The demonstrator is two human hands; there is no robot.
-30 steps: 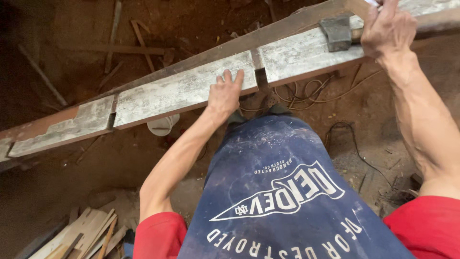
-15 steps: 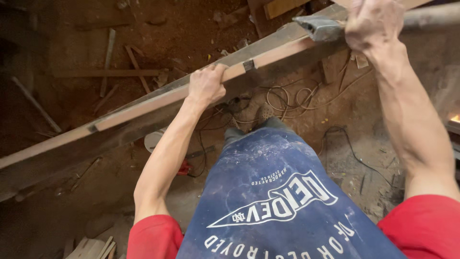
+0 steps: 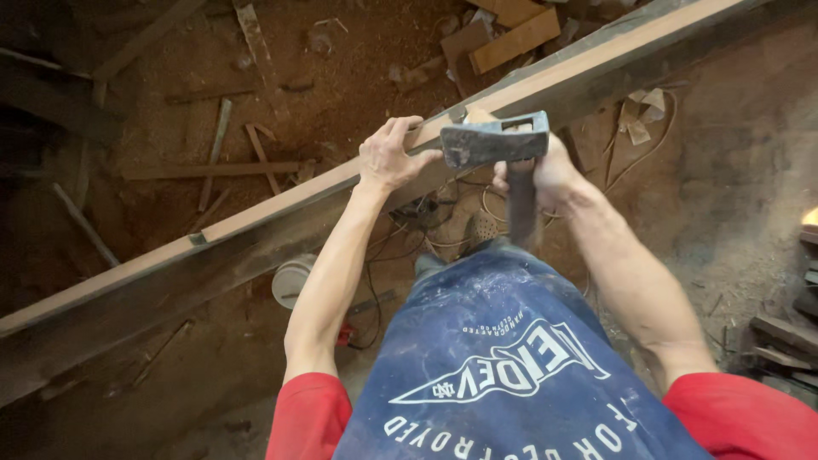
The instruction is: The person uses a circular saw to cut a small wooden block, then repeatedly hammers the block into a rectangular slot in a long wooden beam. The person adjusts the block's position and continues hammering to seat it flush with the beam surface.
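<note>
My left hand (image 3: 388,158) clamps the long beam's (image 3: 256,223) top edge; right hand (image 3: 545,175) grips the hatchet (image 3: 494,140), head just beside my left fingers. Risk: a glancing stroke strikes them, or the beam rolls.

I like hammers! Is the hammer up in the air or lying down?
Up in the air: the right hand grips the hammer above the beam.

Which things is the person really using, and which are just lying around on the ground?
In use:
left hand on the long wooden beam
right hand holding the hatchet

Lying about:
wood scraps
white round container
loose cables
</note>
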